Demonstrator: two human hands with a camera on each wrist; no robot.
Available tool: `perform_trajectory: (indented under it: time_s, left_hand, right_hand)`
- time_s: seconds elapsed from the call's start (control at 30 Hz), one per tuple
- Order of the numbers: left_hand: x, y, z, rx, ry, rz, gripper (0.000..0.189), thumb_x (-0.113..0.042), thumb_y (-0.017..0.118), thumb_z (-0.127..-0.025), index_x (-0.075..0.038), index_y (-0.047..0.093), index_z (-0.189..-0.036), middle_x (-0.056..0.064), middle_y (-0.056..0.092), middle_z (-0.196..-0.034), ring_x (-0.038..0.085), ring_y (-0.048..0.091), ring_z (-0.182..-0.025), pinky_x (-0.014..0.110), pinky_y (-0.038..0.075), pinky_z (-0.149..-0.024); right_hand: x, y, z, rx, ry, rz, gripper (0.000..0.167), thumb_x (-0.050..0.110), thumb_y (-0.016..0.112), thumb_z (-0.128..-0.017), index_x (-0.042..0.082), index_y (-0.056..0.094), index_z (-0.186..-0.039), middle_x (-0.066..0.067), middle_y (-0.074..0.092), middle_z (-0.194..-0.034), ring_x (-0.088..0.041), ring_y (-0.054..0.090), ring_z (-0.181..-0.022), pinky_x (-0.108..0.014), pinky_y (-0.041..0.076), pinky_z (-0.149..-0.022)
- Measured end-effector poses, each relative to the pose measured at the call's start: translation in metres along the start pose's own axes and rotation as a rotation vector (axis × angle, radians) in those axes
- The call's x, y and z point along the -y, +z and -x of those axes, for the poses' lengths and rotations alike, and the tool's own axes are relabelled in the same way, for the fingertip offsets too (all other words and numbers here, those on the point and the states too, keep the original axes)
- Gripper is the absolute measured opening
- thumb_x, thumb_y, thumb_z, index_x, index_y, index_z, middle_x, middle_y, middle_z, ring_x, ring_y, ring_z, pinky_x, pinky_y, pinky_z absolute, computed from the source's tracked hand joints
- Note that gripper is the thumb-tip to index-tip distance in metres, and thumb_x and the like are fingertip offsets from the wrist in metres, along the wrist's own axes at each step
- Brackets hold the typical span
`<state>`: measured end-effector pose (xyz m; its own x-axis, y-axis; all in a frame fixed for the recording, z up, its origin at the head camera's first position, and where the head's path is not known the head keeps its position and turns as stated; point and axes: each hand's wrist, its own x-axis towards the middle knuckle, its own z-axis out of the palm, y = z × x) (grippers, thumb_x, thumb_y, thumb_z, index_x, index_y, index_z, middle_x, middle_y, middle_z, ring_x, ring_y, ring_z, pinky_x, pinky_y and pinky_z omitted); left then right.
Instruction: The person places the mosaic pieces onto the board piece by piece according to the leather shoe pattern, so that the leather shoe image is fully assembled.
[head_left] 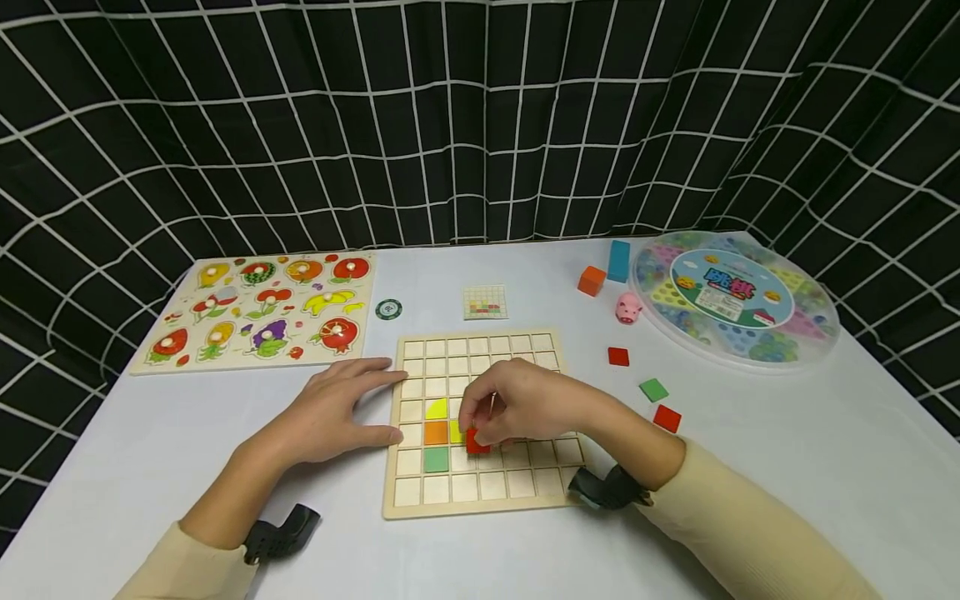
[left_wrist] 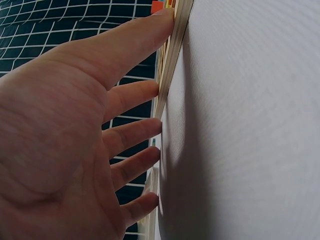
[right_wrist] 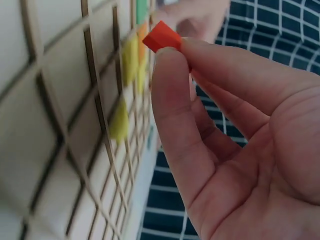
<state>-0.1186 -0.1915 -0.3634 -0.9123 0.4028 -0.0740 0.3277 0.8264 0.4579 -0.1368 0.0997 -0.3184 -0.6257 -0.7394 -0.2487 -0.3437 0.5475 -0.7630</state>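
A wooden grid board (head_left: 388,500) lies on the table. My right hand (head_left: 532,402) pinches a red square tile (head_left: 477,442) between thumb and fingertips, close over the board's lower middle cells. In the right wrist view, that tile (right_wrist: 163,38) is tilted, one corner up. Left of it, cells hold a yellow rounded tile (head_left: 437,409), an orange tile (head_left: 435,433), a yellow tile (head_left: 454,432) partly hidden by the hand, and a green tile (head_left: 436,460). My left hand (head_left: 330,417) is spread along the board's left edge, thumb and index fingertips touching its side.
Loose red tiles (head_left: 618,357) and a green tile (head_left: 654,390) lie right of the board. Beyond are a pink pig figure (head_left: 628,308), orange block (head_left: 592,281), blue block (head_left: 618,261) and round game box (head_left: 810,317). A pattern card (head_left: 485,302), chip (head_left: 388,309) and fruit puzzle (head_left: 247,325) sit behind.
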Motion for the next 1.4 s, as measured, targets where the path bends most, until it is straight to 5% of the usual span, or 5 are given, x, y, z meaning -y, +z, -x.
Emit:
perform_trajectory:
  time_s: [0.47,0.73,1.03,1.4]
  left_hand:
    - [0.001,0.000,0.001,0.006,-0.013,0.009,0.074,-0.051,0.083,-0.082,-0.028,0.058,-0.148,0.009,0.046,-0.160,0.037,0.035,-0.151,0.067,0.026,-0.119]
    - [0.002,0.000,0.002,0.001,-0.005,0.009,0.074,-0.052,0.083,-0.082,-0.028,0.058,-0.148,0.009,0.047,-0.159,0.038,0.035,-0.150,0.068,0.027,-0.118]
    - [0.000,0.000,0.000,0.001,-0.005,0.005,0.075,-0.052,0.083,-0.082,-0.027,0.058,-0.148,0.009,0.046,-0.160,0.038,0.035,-0.150,0.068,0.027,-0.118]
    - [0.000,0.000,0.001,0.002,-0.006,0.006,0.075,-0.050,0.084,-0.081,-0.026,0.058,-0.148,0.010,0.046,-0.160,0.039,0.035,-0.150,0.068,0.027,-0.118]
  right_hand:
    - [0.014,0.026,-0.016,-0.029,0.034,0.183,0.018,0.000,0.079,-0.084,0.017,0.081,-0.087,0.013,0.067,-0.072,-0.006,0.058,-0.071,-0.022,0.049,-0.068]
    - [0.016,0.027,-0.012,-0.063,0.003,0.188,0.015,0.003,0.083,-0.083,0.017,0.082,-0.089,0.012,0.066,-0.072,-0.007,0.058,-0.071,-0.022,0.048,-0.065]
    - [0.006,0.002,0.013,-0.104,-0.007,0.133,0.015,0.003,0.079,-0.086,0.016,0.081,-0.093,0.009,0.069,-0.080,-0.008,0.062,-0.074,-0.023,0.054,-0.067]
    - [-0.023,-0.030,0.054,-0.178,0.087,0.089,0.012,0.011,0.078,-0.090,0.014,0.081,-0.101,0.005,0.073,-0.089,-0.014,0.063,-0.081,-0.026,0.055,-0.065]
